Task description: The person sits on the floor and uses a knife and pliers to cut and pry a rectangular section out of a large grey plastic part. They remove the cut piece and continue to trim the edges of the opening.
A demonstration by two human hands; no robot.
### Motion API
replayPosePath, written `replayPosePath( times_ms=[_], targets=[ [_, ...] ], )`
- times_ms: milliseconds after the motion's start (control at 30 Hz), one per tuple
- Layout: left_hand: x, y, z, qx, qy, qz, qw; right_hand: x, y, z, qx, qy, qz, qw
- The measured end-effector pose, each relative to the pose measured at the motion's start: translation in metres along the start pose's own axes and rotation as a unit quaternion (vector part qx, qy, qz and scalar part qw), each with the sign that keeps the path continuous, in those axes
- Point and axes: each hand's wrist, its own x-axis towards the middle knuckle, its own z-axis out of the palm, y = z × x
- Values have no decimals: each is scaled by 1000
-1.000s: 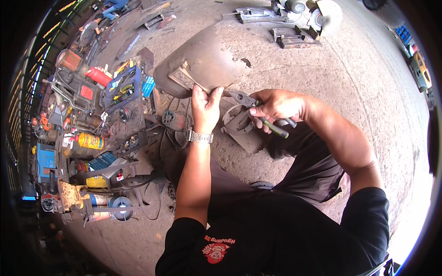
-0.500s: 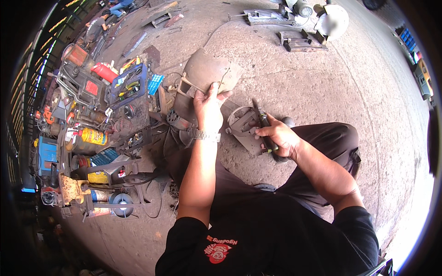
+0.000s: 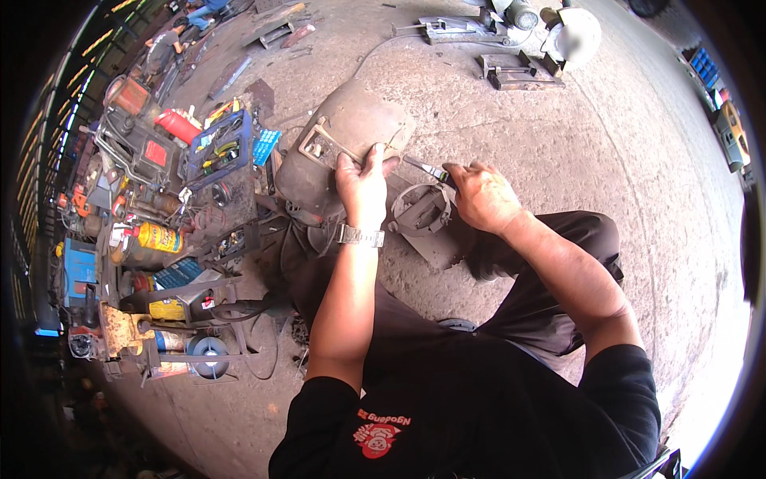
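Observation:
My left hand (image 3: 363,185) grips the edge of a worn grey-brown welding mask (image 3: 363,120), thumb on its outer face. The mask has a rectangular window frame (image 3: 317,149) and a crack-like line near the edge I hold. In my right hand (image 3: 488,199) is a slim hand tool (image 3: 431,169), its bright metal tip pointing at the mask's edge beside my left fingers. Most of its handle is hidden in my closed fingers, so its exact kind is unclear. Below, between my hands, sits a round strap-like headband (image 3: 423,209) by a flat dark plate (image 3: 439,247).
To the left stand a blue tool crate (image 3: 223,148), a yellow can (image 3: 159,237), a red bottle (image 3: 177,125) and a wire spool (image 3: 209,355). A cut-off machine (image 3: 570,40) is at the far right. Another person (image 3: 163,48) works at the far left.
My right hand has turned and moved up, bringing the tool's tip towards the mask. The mask has tilted, showing more of its window frame. My left hand keeps its grip.

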Motion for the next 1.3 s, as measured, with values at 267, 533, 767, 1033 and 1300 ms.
replayPosePath(
  times_ms=[267, 533, 767, 1033, 1300],
  targets=[
    [1, -1, -3, -8, -27, 5, 1000, -9, -7, 18, 547, -213, 107, 802],
    [3, 0, -8, 44, -69, 68, 994, -7, -21, -21, 571, -220, 85, 786],
    [-1, 4, -3, 69, -100, 72, 990, -3, -9, -15, 535, -199, 83, 817],
    [-1, 6, -2, 69, -137, 84, 985, -2, 2, -8, 562, -203, 64, 799],
    [0, 3, -5, 13, -153, 54, 987, -10, -9, -9, 660, -211, 32, 721]
  ],
)
